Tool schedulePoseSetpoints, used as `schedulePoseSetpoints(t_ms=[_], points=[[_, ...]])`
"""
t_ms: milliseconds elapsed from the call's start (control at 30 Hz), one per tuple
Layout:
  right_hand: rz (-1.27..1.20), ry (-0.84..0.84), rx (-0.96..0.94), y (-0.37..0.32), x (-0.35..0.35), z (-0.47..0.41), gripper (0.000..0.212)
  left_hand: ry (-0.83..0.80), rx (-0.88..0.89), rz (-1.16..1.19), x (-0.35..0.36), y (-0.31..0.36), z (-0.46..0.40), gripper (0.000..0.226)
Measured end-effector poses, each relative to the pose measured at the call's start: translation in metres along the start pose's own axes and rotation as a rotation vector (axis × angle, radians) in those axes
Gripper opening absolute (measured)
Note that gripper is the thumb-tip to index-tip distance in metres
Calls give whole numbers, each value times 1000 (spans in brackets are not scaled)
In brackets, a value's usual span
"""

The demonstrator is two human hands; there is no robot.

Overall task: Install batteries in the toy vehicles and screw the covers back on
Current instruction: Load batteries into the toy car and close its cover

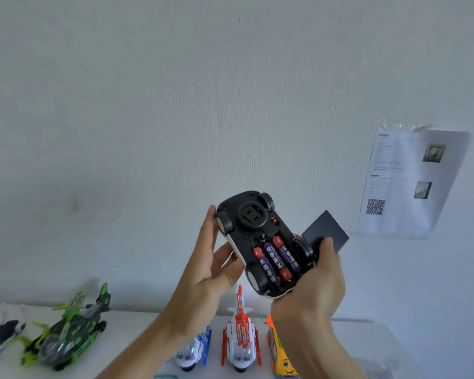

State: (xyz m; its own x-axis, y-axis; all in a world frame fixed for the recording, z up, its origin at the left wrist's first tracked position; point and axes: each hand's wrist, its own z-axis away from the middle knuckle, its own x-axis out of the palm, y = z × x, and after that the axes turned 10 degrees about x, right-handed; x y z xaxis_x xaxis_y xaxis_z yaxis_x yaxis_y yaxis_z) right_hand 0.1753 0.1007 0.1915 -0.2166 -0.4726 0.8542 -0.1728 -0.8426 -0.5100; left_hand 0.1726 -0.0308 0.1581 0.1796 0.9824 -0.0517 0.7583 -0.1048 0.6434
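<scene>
I hold a toy car (246, 233) upside down in the air, black underside toward me. Its battery compartment is uncovered and three purple-and-red batteries (274, 259) lie side by side in it. My left hand (216, 263) cradles the car's left side, fingers reaching up along the front wheel. My right hand (312, 280) supports the car's rear from the right and pinches the dark rectangular battery cover (326, 228) with the thumb, beside the rear wheel. No screwdriver is in view.
Other toys stand on the white table (137, 329) below: a green jet (66, 332), a black-and-white toy (0, 337) at far left, a blue helicopter (195, 351), a red-and-white helicopter (240, 335), a yellow-orange vehicle (281, 356). A printed sheet (411, 181) hangs on the wall.
</scene>
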Motion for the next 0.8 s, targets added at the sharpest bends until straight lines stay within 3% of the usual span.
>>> schedulePoseSetpoints(t_ms=[100,233,367,600,800], points=[[19,13,-15,3,3,2,17,-110,-12,-14,0,4,3,110],[60,-7,-16,9,2,6,24,-143,24,-222,2,3,0,141],[103,-118,-13,3,-4,12,17,-98,70,-325,-6,5,-2,143],[168,-314,-23,-15,-5,22,23,-124,224,-531,-7,25,-9,146],[413,-506,-398,-53,9,12,38,-145,283,-624,-13,31,-15,142]])
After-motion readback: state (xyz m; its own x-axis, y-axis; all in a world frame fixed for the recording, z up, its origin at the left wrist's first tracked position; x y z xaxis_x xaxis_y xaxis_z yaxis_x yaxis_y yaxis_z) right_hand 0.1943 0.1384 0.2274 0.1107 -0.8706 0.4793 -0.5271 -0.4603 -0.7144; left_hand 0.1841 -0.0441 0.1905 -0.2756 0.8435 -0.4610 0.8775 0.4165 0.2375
